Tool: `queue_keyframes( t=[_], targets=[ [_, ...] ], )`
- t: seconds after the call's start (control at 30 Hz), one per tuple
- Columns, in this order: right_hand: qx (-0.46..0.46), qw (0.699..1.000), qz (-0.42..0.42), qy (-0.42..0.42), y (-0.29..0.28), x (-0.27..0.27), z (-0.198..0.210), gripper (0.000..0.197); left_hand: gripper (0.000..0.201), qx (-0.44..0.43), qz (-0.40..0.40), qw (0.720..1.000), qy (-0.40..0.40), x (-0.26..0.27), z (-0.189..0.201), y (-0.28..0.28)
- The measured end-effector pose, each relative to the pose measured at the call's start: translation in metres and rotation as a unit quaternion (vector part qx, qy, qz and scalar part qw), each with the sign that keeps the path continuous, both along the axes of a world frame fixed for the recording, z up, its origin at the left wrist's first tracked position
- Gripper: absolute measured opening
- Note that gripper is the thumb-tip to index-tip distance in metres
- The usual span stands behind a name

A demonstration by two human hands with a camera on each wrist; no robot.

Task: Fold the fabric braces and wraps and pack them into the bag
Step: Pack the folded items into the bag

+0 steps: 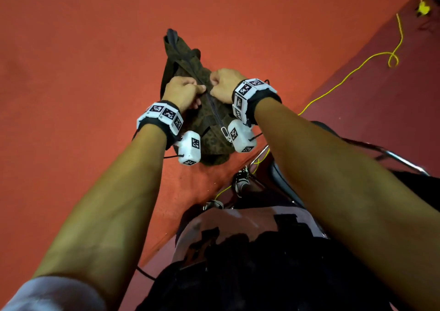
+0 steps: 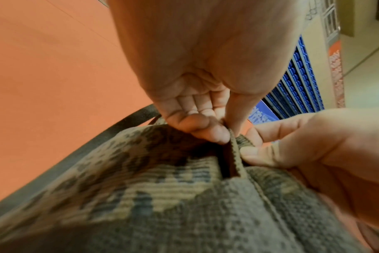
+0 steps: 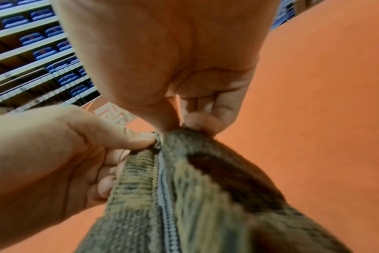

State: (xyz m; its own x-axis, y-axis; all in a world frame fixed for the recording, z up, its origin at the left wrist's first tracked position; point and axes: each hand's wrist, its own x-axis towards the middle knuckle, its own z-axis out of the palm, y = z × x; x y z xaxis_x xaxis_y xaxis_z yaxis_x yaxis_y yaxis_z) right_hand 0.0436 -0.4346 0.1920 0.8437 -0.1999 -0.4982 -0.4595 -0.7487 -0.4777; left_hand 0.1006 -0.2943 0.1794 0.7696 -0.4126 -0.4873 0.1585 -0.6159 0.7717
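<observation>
overhead only, zipper pull (image 1: pixel 225 132) below hands

White tagged wristbands (image 1: pixel 160 115), rolled white sleeve (image 1: pixel 54 294)

Head view: I look steeply down from head height along both forearms; the bag (image 1: pixel 202 110) lies far ahead on the orange surface (image 1: pixel 83 72), with a yellow cable (image 1: pixel 357 68) on the floor at right.
Left wrist view: I sit under the left hand (image 2: pixel 197 82), very near, facing along the palm to its fingertips at the bag's edge; the right hand (image 2: pixel 314 145) enters from the right.
Right wrist view: I mirror that, under the right hand (image 3: pixel 173 68), close over the zipper (image 3: pixel 167 196); shelving (image 3: pixel 32 59) stands behind.
Shared: all three of my views meet at the bag's zipper seam, where both hands pinch.
</observation>
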Motion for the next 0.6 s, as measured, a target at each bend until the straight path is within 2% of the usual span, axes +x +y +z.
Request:
queue_keyframes(
  t=[0.23, 0.4, 0.6],
  targets=[
    [-0.014, 0.991, -0.133, -0.010, -0.090, -0.068, 0.006, 0.037, 0.040, -0.014, -0.138, 0.990, 0.020, -0.037, 0.009, -0.103],
    [-0.019, 0.973, -0.230, -0.019, -0.141, -0.127, -0.001, 0.040, 0.037, -0.017, -0.228, 0.973, 0.028, -0.073, 0.001, -0.172],
    [-0.045, 0.942, -0.333, 0.012, -0.187, -0.198, -0.011, 0.030, 0.039, -0.015, -0.333, 0.942, 0.049, -0.124, -0.011, -0.244]
  ],
)
